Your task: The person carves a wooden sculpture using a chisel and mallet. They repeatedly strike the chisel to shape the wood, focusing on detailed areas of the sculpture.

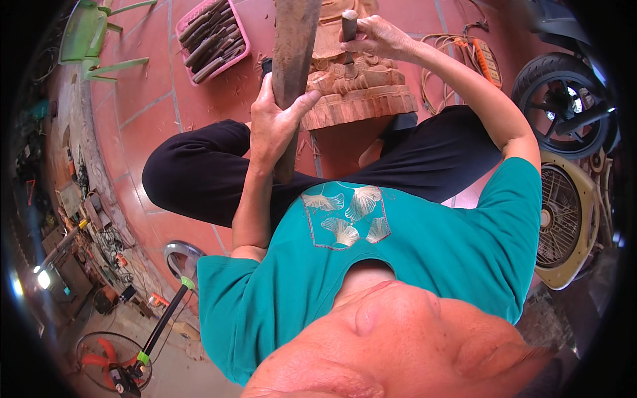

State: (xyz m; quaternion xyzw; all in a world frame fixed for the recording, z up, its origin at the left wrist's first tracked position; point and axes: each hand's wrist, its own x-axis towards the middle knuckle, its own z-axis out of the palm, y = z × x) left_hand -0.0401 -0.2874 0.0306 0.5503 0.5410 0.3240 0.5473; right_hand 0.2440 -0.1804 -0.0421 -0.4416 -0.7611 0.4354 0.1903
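Observation:
My left hand (275,123) is wrapped round a long, dark, bat-shaped wooden mallet (295,53). Its wide end points away from me past the top edge, and its narrow end comes down toward my lap. In my right hand (379,38) is a chisel (349,25), its handle upright and its tip down at the carving. The reddish wood carving (361,99) stands between my crossed legs, with a rough, ridged base and carved folds above. Part of it is hidden behind the mallet, and its top runs out of view.
A pink basket (247,48) full of chisels stands at the far left on the red tiles, near a green plastic chair (86,36). To the right are an orange power strip (486,63) with coiled cables, a motorbike wheel (563,99) and a box fan (561,212). Wood shavings lie about.

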